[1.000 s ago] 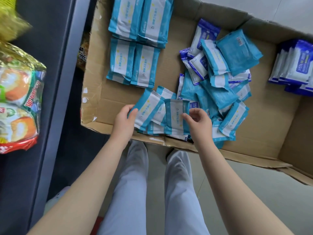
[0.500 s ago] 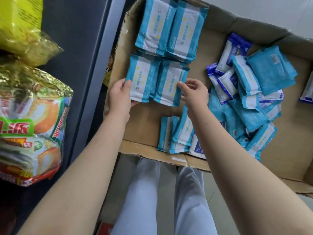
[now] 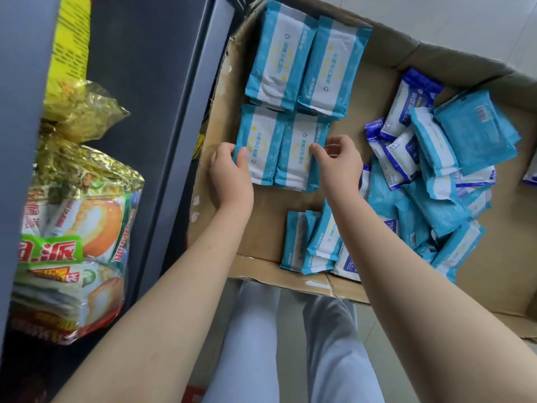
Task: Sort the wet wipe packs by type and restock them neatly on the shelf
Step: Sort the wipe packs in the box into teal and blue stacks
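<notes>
Inside the cardboard box (image 3: 261, 205), toward its left wall, four stacks of wet wipe packs sit in a two-by-two block. All four are one type: a white centre panel with a yellow ring mark, and a teal band down each long side.

- The far stacks (image 3: 279, 56) lie side by side and touch.
- The near-left stack (image 3: 258, 146) and near-right stack (image 3: 296, 155) also touch. Their far ends are tucked just under the far pair.

Left hand (image 3: 229, 175): the thumb lies on the top face of the near-left stack at its outer teal band, with the fingers at the side. Grip narrow, holding that edge.

Right hand (image 3: 337, 164): the fingers are curled and the thumb tip is on the outer band of the near-right stack. Grip narrow, pinching that edge.

A loose heap (image 3: 453, 199) of mixed packs fills the right half of the box, tilted and overlapping. Some are plain teal. Others are dark-blue-and-white packs (image 3: 404, 152) printed "75%".

A small cluster (image 3: 313, 242) of teal-banded packs leans against the near wall of the box, below the right forearm.

To the left, a grey shelf upright (image 3: 180, 112) stands beside the box. Foil snack bags (image 3: 75, 228) sit on the shelf.
</notes>
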The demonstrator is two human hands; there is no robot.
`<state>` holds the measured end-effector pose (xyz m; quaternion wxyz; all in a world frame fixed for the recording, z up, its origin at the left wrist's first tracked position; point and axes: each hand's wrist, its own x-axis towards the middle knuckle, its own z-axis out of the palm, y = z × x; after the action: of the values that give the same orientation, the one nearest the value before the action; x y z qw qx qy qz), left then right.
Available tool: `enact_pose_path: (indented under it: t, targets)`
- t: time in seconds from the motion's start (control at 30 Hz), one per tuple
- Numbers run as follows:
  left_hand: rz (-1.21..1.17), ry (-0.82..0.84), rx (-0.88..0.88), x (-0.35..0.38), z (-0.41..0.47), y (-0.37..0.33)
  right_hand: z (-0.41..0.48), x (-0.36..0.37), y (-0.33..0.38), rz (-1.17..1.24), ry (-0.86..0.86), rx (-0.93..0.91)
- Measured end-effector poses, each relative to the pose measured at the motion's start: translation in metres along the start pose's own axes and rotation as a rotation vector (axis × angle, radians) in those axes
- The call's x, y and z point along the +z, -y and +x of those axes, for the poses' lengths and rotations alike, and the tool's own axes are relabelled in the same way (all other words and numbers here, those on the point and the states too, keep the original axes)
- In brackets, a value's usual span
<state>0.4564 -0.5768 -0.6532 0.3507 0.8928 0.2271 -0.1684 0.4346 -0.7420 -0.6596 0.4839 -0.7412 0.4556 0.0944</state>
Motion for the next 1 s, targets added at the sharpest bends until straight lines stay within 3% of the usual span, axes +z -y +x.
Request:
enact_pose_path:
  t: [0.27,0.53,0.67,0.8,0.87,1.0]
  targets:
    - [0.098,-0.073,-0.014,0.002,-0.006,-0.007,0.004,-0.003,-0.001,-0.049,0.030,-0.028]
    - [0.077,-0.222,0.043,-0.013,-0.053,-0.001,-0.038,-0.046,-0.020,0.122,0.005,-0.052]
    - [-0.074,0.021,0.084,-0.002,-0.106,0.018,-0.074,-0.088,-0.065,0.063,0.021,-0.040]
    - [-0.112,0.368,-0.030,0.033,-0.154,0.035,-0.096,-0.123,-0.116,-0.006,0.006,0.023]
    - [-0.105,0.417,-0.070,0.048,-0.167,0.037,-0.101,-0.136,-0.136,-0.005,0.006,0.062]
    - [-0.066,0.336,-0.093,0.064,-0.171,0.030,-0.102,-0.151,-0.161,-0.015,-0.007,0.109]
